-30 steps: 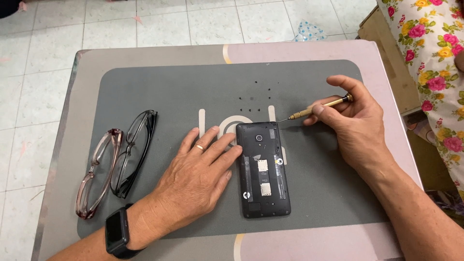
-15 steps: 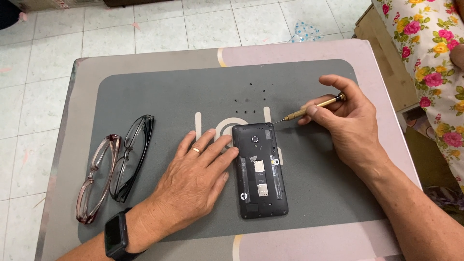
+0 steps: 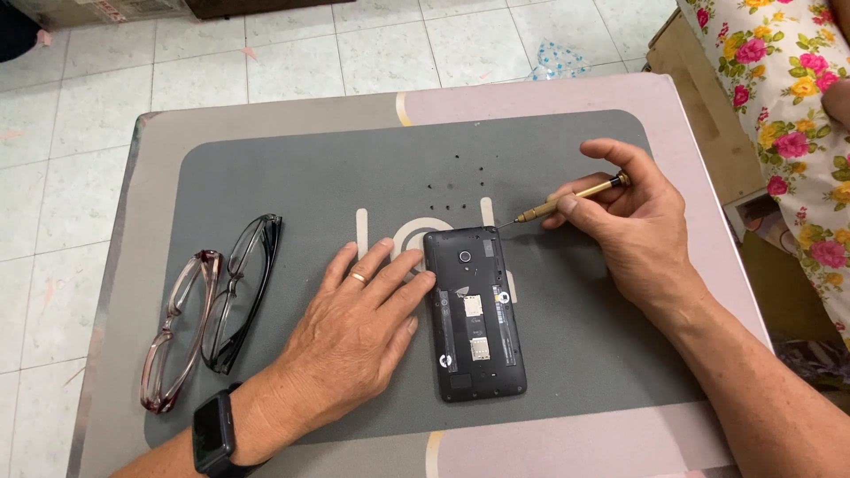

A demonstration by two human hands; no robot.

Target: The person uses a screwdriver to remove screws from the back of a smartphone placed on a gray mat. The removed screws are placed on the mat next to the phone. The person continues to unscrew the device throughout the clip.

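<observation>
While the left hand [image 3: 354,332] lies flat and open against the black back-less slab phone [image 3: 474,314] on the grey desk mat [image 3: 292,177], the right hand [image 3: 633,235] pinches a slim brass screwdriver [image 3: 571,196] at its top corner; the phone looks light, stiff and fragile inside, best steadied by its edges.

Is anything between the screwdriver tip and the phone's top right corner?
Nothing visible. The screwdriver in the right hand has its tip at the phone corner; the left hand rests on the opposite side.
</observation>
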